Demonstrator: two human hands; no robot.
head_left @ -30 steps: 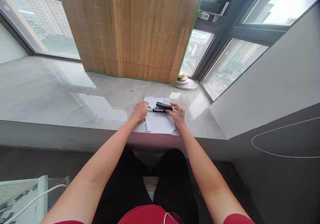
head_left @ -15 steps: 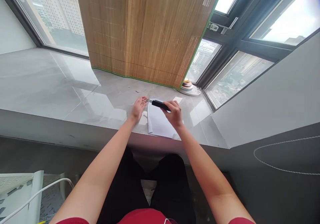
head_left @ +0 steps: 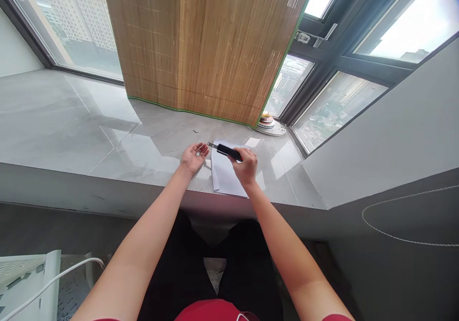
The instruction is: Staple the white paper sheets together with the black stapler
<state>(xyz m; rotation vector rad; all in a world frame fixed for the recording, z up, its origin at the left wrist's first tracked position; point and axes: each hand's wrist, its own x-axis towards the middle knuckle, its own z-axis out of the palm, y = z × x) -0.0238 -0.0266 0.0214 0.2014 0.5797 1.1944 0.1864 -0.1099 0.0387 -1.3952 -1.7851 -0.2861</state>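
My right hand (head_left: 246,164) is closed around the black handle of a tool with a narrow metal end (head_left: 229,152). The metal end points left, toward the fingertips of my left hand; its exact kind is hard to make out. My left hand (head_left: 194,157) is palm up beside it, fingers spread and slightly curled. A small pale glint shows on that palm, too small to name. Under the tool lies a stack of white paper sheets (head_left: 228,175), partly hidden by my right hand, near the front edge of the sill.
The glossy grey tiled sill (head_left: 154,125) runs along the windows. A bamboo blind (head_left: 215,48) hangs behind it. Stacked plates (head_left: 267,124) stand in the right corner. A white rack (head_left: 50,283) with a cable is at lower left; a cord loop (head_left: 380,230) hangs at right.
My left hand has drawn slightly left, away from the tool's metal tip, and turned its palm up with the fingers spreading. My right hand keeps its hold on the tool, shifting slightly left.
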